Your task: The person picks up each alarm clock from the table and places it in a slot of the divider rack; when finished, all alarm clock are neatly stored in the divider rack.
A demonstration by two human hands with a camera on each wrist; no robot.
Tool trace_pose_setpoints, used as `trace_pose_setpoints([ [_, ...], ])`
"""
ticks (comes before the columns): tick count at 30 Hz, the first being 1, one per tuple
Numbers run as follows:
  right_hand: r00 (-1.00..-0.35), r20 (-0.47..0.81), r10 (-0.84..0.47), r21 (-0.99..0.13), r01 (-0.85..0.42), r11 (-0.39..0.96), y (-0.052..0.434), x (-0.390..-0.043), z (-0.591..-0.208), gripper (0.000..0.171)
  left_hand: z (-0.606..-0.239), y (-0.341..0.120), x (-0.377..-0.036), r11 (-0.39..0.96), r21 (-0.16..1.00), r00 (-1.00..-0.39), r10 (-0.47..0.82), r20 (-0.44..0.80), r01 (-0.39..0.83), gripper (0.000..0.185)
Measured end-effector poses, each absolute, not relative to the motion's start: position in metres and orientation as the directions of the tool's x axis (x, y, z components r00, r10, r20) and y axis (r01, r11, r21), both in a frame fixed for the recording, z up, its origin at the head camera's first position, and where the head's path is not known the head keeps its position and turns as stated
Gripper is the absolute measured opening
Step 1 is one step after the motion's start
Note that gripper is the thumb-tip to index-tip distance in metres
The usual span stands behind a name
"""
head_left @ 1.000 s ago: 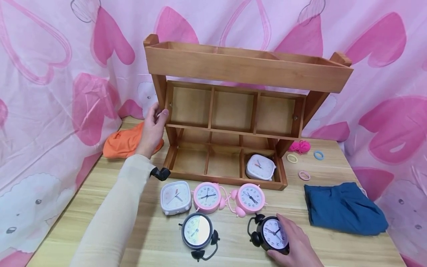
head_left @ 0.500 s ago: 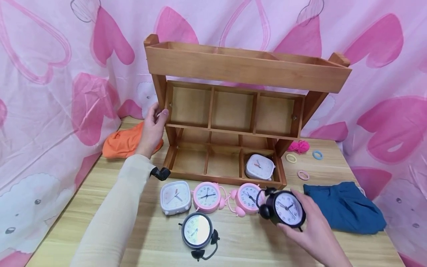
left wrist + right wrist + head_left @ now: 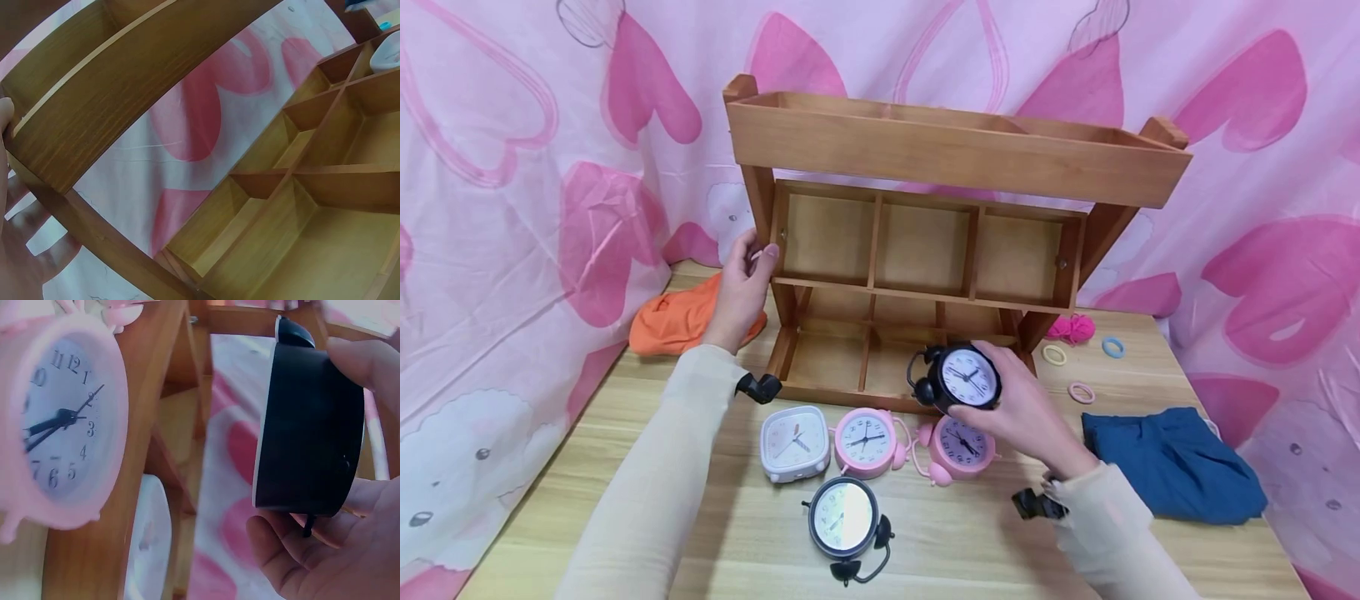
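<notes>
My right hand (image 3: pixel 1018 404) grips a black twin-bell alarm clock (image 3: pixel 967 377) by its sides, over the front of the wooden shelf's bottom row. In the right wrist view the clock's black casing (image 3: pixel 312 431) lies between thumb and fingers. My left hand (image 3: pixel 745 287) holds the left side post of the wooden shelf (image 3: pixel 955 158), its fingers around the wood in the left wrist view. On the table before the shelf lie a white square clock (image 3: pixel 795 444), two pink twin-bell clocks (image 3: pixel 865 443) and another black clock (image 3: pixel 843 517). A white clock (image 3: pixel 149 540) in the bottom right compartment is hidden in the head view.
An orange cloth (image 3: pixel 673 321) lies left of the shelf. To the right are pink yarn (image 3: pixel 1072 329), a yellow ring (image 3: pixel 1054 355), a blue ring (image 3: pixel 1113 347), a pink ring (image 3: pixel 1081 392) and a folded blue cloth (image 3: pixel 1176 467). Heart-patterned curtains hang around the table.
My right hand has lifted the black clock off the table and carried it up and leftward, past the right pink clock to the shelf. The left hand keeps its place on the post.
</notes>
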State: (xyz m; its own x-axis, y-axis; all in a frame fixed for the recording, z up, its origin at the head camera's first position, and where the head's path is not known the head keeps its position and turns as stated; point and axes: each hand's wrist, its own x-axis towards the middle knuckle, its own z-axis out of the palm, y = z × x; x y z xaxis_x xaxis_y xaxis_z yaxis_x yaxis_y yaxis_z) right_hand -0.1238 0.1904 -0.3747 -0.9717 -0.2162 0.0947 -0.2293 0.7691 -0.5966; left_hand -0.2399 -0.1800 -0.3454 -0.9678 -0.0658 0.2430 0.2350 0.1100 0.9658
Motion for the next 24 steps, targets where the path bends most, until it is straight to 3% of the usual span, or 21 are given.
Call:
trace_pose_setpoints([
  [12, -0.956, -0.058, -0.287, -0.514, -0.218, 0.83, 0.146, -0.188, -0.395, 0.091, -0.339, -0.178, -0.237, 0.124, 0.966, -0.971, -0.055, 0.234, 0.226, 0.055],
  [24, -0.94, -0.135, -0.315, -0.459, -0.222, 0.86, 0.128, -0.208, -0.415, 0.095, -0.34, -0.179, -0.236, 0.138, 0.967, -0.973, -0.059, 0.225, 0.215, 0.055],
])
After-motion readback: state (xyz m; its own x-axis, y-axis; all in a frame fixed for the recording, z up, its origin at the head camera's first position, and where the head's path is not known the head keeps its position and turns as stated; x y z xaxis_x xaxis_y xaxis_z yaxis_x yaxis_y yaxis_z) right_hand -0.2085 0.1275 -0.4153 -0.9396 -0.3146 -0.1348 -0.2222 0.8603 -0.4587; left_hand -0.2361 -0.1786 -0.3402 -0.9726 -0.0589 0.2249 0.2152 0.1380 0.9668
